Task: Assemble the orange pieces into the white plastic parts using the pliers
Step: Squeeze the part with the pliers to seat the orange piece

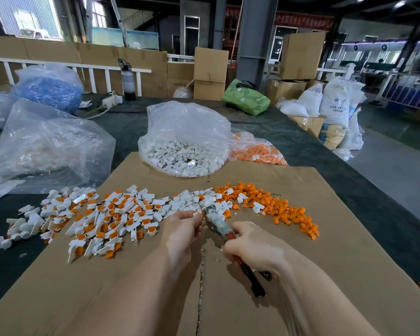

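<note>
Your right hand (pixel 249 243) wraps curled fingers round the pliers (pixel 224 232), nose angled up-left. Your left hand (pixel 183 229) pinches a small white plastic part (pixel 199 212) at the tip. Glossy orange pieces (pixel 272 207) heaped toward the cardboard sheet's (pixel 337 275) right edge.

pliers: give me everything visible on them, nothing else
The pliers lie at a slant over the cardboard sheet, head pointing up-left toward the loose white parts. The head looks metallic, grey and worn or wrapped; whether the jaws are closed cannot be told. A red stretch shows just before the right hand, which grips the handles. Dark handle ends stick out below that hand. The left hand holds a small white piece at the pliers' tip.
</note>
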